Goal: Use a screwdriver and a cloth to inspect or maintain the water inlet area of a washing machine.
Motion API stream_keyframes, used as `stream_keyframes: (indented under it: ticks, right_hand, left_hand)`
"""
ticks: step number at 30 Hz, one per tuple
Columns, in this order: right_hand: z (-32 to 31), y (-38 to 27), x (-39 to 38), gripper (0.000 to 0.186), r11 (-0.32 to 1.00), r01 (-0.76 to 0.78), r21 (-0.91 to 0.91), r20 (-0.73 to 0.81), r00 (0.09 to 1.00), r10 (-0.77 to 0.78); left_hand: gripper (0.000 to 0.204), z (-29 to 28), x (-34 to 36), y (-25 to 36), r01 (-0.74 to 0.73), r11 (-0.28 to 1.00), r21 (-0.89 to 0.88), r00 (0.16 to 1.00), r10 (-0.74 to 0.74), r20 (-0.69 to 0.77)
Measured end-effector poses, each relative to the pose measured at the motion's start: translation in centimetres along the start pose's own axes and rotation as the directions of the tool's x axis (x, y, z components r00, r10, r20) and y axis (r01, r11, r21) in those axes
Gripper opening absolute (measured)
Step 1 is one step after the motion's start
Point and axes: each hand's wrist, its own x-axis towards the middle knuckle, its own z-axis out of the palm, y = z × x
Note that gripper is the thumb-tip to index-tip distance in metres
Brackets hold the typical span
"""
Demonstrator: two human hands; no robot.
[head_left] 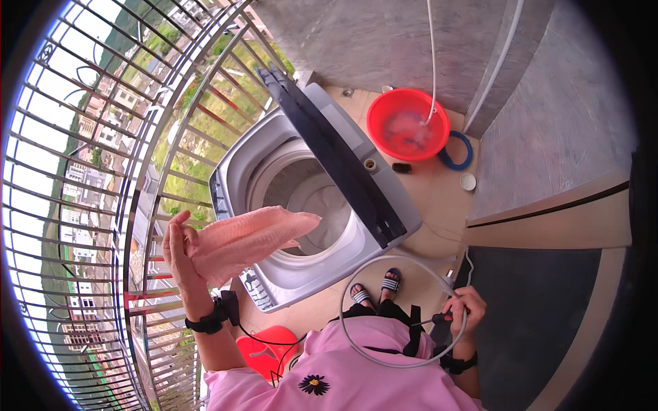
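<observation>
My left hand (179, 250) is raised at the left, closed on a pink towel (253, 236). The towel stretches to the right, its far end over the round opening of a grey top-loading washing machine (322, 274). The machine's dark lid (329, 157) stands up, and the drum (315, 195) shows inside. At the lower right my right hand (469, 314) grips a screwdriver (442, 318) with a red and black handle. The same hand also holds a looped grey cable (344, 294), which hangs in front of my pink shirt.
A red basin (409, 123) with water and a white hose (432, 61) stands beyond the machine. Near it lie a blue ring (455, 151), a small black object (401, 168) and a white cup (467, 181). Metal railings (151, 171) run along the left. A red stool (267, 348) is below.
</observation>
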Motion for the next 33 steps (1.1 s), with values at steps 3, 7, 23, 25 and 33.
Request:
stream_keyframes:
  ticks: [3, 7, 23, 25, 33]
  right_hand:
    - [2.2, -1.1, -1.5, 0.026, 0.998, -0.026, 0.053, 0.068, 0.997, 0.023]
    - [7.1, -4.6, -0.8, 0.028, 0.996, -0.073, 0.048, 0.127, 0.990, 0.066]
    - [28.4, -6.0, 6.9, 0.061, 0.701, -0.052, -0.711, 0.203, 0.939, 0.276]
    - [29.5, -5.7, 7.4, 0.059, 0.626, -0.068, -0.777, 0.227, 0.897, 0.379]
    - [25.7, -6.5, 4.4, 0.033, 0.811, 0.050, -0.582, 0.331, 0.926, 0.181]
  left_hand:
    - [0.038, -3.7, -1.3, 1.3, -0.029, 0.996, -0.087, 0.996, 0.022, -0.086]
    - [0.036, -9.7, -5.6, 3.0, -0.001, 0.991, -0.134, 0.995, -0.012, -0.099]
    - [0.034, -26.8, -21.7, 0.7, 0.084, 0.995, -0.060, 0.887, -0.102, -0.450]
    - [0.032, -26.6, -22.0, 0.7, 0.093, 0.995, -0.045, 0.926, -0.103, -0.362]
    - [0.038, -22.9, -19.9, 1.8, 0.163, 0.935, -0.315, 0.969, -0.091, 0.230]
